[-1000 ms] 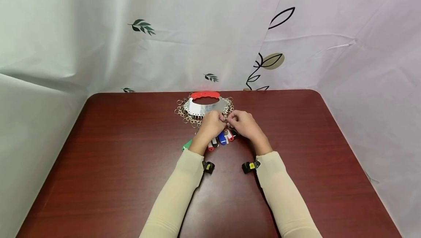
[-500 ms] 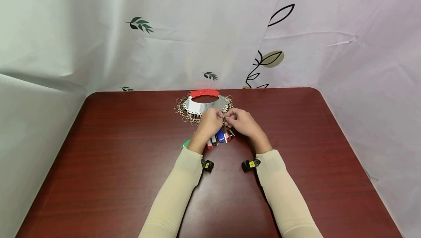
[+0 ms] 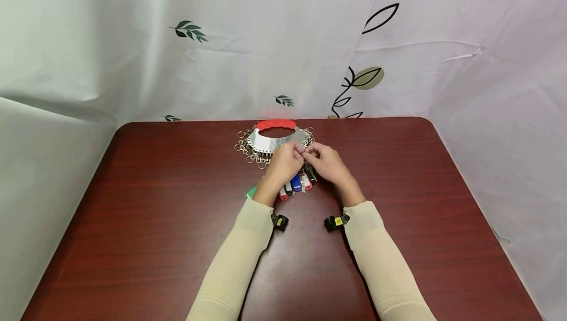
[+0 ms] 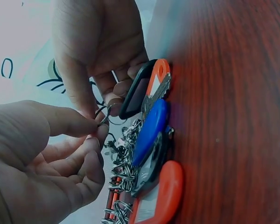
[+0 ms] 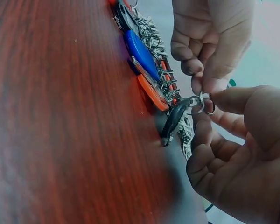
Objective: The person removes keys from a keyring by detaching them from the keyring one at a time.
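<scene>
Red handle (image 3: 276, 124) on a shiny metal plate (image 3: 270, 143). Head view; landmark = blue tag (image 3: 296, 183). Plate lies on the dark red table (image 3: 155, 222), beyond the blue tag, small metal rings (image 3: 248, 148) along its edge. Left of the blue tag: 1 black tag (image 3: 289, 189), 1 red tag (image 3: 283, 194), then 1 green tag (image 3: 250, 192), partly covered by the left arm. Right of it: 1 key (image 3: 303, 186), a 2nd red tag (image 3: 307, 182), 1 dark tag (image 3: 311, 174) near the right hand (image 3: 326, 161). Left hand (image 3: 285, 161) and right hand meet just beyond the blue tag. The 2 wrist cameras (image 3: 280, 222), nearer the person than the blue tag, carry yellow stickers; print too small to read.

Left wrist view. Left thumb and index finger pinch a key ring (image 4: 101, 116), up and left of the blue tag; right fingertips meet them there. Red and black tags below the blue tag show pale label inserts; any writing illegible.

Right wrist view. Key ring sits below and right of the blue tag. Right thumb and fingertips grip it; left thumb and fingertips pinch it from above. Dark tag reaches up to the ring, below the blue tag.
</scene>
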`<state>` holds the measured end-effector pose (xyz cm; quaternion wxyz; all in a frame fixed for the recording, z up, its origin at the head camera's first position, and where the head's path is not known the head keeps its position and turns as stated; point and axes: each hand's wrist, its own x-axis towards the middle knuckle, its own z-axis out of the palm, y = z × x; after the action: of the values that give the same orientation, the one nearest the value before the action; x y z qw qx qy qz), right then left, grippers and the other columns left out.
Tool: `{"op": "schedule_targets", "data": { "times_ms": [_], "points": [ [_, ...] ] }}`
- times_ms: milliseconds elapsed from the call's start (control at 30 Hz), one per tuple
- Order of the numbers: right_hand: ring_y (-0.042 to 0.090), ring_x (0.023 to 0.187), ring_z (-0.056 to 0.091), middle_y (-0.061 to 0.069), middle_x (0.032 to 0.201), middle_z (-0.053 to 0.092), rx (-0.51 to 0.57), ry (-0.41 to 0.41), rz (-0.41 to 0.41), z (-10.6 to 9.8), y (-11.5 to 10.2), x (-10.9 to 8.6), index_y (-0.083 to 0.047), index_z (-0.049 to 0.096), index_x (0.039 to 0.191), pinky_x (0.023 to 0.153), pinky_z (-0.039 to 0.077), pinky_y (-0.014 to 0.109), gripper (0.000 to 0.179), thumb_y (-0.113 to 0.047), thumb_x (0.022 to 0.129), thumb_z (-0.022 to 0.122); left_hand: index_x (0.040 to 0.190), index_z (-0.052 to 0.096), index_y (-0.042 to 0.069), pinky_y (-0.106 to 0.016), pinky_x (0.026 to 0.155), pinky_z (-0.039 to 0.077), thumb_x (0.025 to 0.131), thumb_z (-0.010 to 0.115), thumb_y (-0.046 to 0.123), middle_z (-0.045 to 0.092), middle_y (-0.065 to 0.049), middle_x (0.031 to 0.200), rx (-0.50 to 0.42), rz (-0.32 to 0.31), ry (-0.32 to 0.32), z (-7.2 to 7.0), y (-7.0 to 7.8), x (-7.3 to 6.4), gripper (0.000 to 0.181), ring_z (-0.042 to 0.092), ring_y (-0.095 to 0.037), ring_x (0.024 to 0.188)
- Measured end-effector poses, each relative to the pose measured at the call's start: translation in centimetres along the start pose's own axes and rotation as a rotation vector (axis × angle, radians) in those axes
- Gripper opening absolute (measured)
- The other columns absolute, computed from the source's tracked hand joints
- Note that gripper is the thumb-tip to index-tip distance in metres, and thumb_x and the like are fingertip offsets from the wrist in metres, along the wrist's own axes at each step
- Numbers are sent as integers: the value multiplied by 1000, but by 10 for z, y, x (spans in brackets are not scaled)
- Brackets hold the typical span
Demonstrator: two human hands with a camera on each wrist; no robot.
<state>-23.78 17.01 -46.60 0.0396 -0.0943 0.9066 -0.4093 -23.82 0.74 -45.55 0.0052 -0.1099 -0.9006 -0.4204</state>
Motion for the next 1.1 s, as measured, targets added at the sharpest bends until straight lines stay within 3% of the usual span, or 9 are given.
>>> {"op": "schedule_targets", "data": {
  "times_ms": [200,367,467,667,1100],
  "points": [
    [16,72,56,6,83,68,53,8,-1,0,0,0,-8,70,100,68,45,30,13,-20,102,64,102,67,2,-32,69,54,84,65,0,72,-11,83,-59,-19,-22,-3,0,0,18,66,-21,74],
    [17,73,63,5,81,70,75,13,19,1,0,0,-8,70,100,69,47,28,15,-21,102,65,86,70,3,-29,65,51,85,71,7,71,-10,81,-22,-68,-57,-3,-1,-1,4,63,-20,72],
    [18,75,65,6,83,72,84,7,31,1,0,0,-8,70,100,70,48,29,15,-22,102,64,81,72,4,-29,64,49,87,70,8,71,-10,81,-20,-90,-58,-4,-1,-1,7,61,-21,72],
    [17,76,63,8,84,71,97,2,32,2,1,1,-6,70,101,70,47,29,16,-22,103,64,89,73,4,-31,70,52,93,70,8,72,-9,84,-65,-129,-34,-5,-1,-1,6,64,-20,77],
    [19,76,63,7,82,69,92,6,23,2,3,3,-8,70,99,72,48,31,17,-23,103,64,91,77,3,-37,77,55,93,67,1,75,-12,89,-26,-48,10,-3,-3,0,10,68,-25,84]
  ]
}}
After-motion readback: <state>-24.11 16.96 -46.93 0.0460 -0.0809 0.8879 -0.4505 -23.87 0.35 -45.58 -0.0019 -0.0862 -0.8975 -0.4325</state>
